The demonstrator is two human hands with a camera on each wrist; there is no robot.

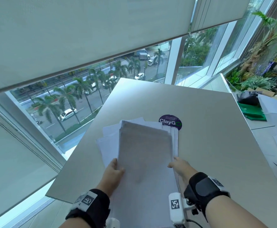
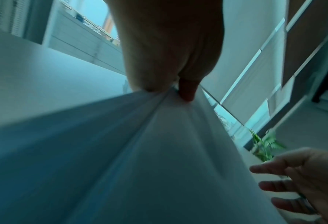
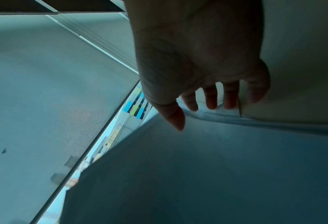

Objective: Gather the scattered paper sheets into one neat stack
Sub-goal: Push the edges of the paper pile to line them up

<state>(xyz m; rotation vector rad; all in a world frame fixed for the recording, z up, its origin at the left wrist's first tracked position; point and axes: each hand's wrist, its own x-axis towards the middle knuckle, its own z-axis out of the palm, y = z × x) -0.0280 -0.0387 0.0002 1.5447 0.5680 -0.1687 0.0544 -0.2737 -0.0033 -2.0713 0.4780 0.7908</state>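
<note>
Paper sheets (image 1: 144,145): a loose, uneven pile on the near half of the table (image 1: 208,112), edges fanned out at the left and far end, near end lifted toward the person.
Left hand (image 1: 114,170): pinches the pile's left edge, thumb on top.
Right hand (image 1: 179,165): fingers spread and relaxed at the pile's right edge, holding nothing.
Round sticker (image 1: 170,121): on the table, partly under the pile's far right corner.
</note>
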